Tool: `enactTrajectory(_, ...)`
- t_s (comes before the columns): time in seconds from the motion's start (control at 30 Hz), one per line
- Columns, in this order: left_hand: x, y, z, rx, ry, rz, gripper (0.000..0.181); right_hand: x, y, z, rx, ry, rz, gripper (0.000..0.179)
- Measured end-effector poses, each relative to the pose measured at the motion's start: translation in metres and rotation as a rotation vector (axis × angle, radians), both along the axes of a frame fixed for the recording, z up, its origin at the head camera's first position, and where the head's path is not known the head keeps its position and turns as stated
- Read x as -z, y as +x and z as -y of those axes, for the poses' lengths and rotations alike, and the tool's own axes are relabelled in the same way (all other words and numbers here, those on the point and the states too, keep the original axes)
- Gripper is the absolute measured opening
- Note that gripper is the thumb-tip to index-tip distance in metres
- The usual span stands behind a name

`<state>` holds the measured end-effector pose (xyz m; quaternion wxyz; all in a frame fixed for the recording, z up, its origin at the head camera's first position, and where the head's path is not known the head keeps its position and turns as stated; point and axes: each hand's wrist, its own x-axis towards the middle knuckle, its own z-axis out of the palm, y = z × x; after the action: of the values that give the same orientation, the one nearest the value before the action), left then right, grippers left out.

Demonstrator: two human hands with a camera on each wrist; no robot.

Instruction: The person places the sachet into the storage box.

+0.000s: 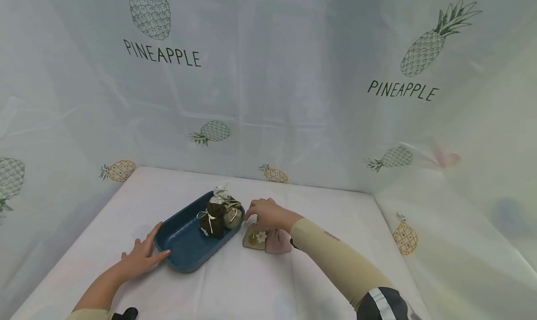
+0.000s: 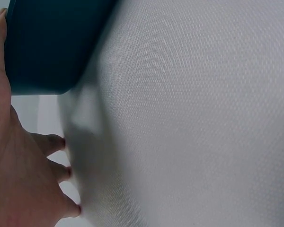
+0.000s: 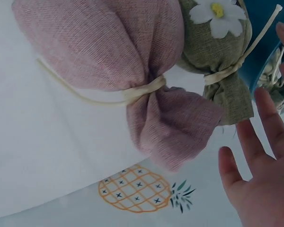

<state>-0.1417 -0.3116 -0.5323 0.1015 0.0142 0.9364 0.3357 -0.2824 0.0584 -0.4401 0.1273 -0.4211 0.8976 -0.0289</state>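
Observation:
A blue oblong tray (image 1: 180, 238) lies slanted on the table. My left hand (image 1: 140, 259) touches its near left end, fingers spread, the thumb along its wall in the left wrist view. At the tray's far right end sit tied cloth pouches: a dark brown one (image 1: 213, 219), a greyish tan one (image 1: 233, 218) and a pale one (image 1: 220, 197). Right of the tray, a green pouch (image 3: 222, 49) with a white flower lies beside a pink pouch (image 3: 109, 42). My right hand (image 1: 268, 215) is over them, fingers extended beside the green pouch's gathered neck.
The table (image 1: 235, 282) has a white cloth cover. Behind it and at both sides hangs a whitish curtain (image 1: 293, 101) printed with pineapples. A black band (image 1: 126, 314) sits at my left wrist.

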Motion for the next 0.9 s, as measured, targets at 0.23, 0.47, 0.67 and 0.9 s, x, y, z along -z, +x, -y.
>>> enactTrajectory(0.23, 0.002, 0.000, 0.002, 0.003, 0.000, -0.012, 0.098, 0.004, -0.003, -0.009, 0.050, 0.015, 0.086, 0.040)
enactTrajectory(0.47, 0.002, 0.000, 0.001, -0.004, -0.004, -0.002, 0.098, 0.009, -0.005, -0.015, 0.055, -0.062, 0.225, 0.041)
enactTrajectory(0.67, -0.001, 0.001, 0.000, -0.007, 0.009, -0.004, 0.097, 0.015, -0.010, -0.016, 0.087, -0.061, 0.291, 0.043)
enactTrajectory(0.9, 0.001, 0.000, 0.000, -0.009, 0.009, -0.004, 0.098, 0.022, -0.013, -0.013, 0.117, -0.048, 0.293, 0.043)
